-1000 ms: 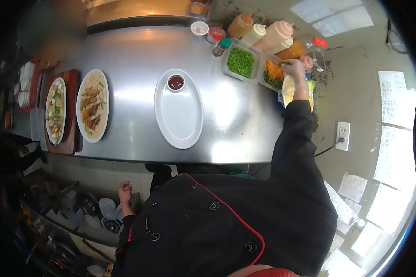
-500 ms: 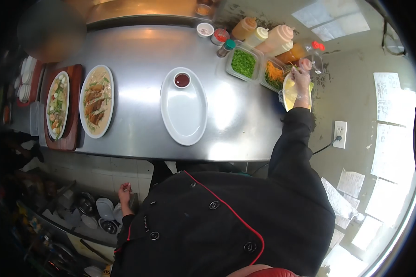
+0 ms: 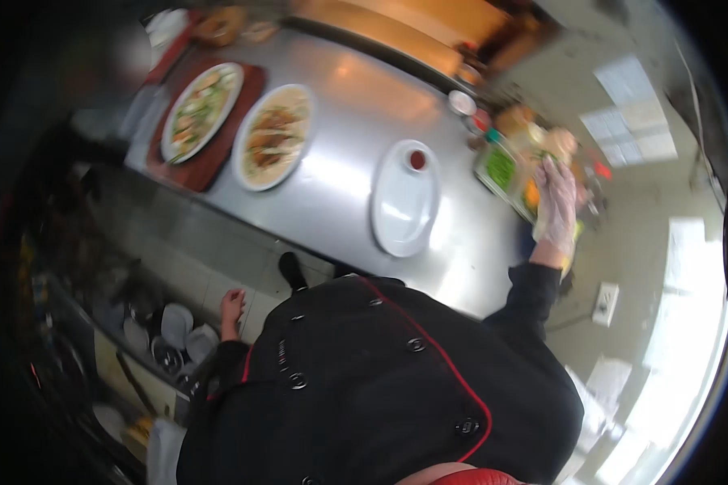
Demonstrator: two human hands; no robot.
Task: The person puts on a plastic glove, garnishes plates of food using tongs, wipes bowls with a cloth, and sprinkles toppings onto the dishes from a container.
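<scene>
My right hand (image 3: 556,206), in a clear glove, is raised over the containers at the right end of the counter. Its fingers are pinched on a small green garnish (image 3: 548,156). Below and beside it are a tub of chopped green herbs (image 3: 500,167) and a tub with orange shreds (image 3: 531,196), both blurred. My left hand (image 3: 233,305) hangs low beside my body, away from the counter, fingers curled, with nothing visible in it. An oval white plate (image 3: 400,214) bears a small cup of dark red sauce (image 3: 417,160).
A plate of food in pale sauce (image 3: 275,137) stands beside another oval dish (image 3: 202,113) on a wooden board (image 3: 247,97). Squeeze bottles (image 3: 560,142) stand at the wall. An outlet (image 3: 606,304) is on the right wall. Bowls (image 3: 176,326) sit on a lower shelf.
My right hand has risen from the tubs with a green garnish between its fingers. The view has rotated, so the counter and plates look tilted and shifted right. My left hand still hangs low.
</scene>
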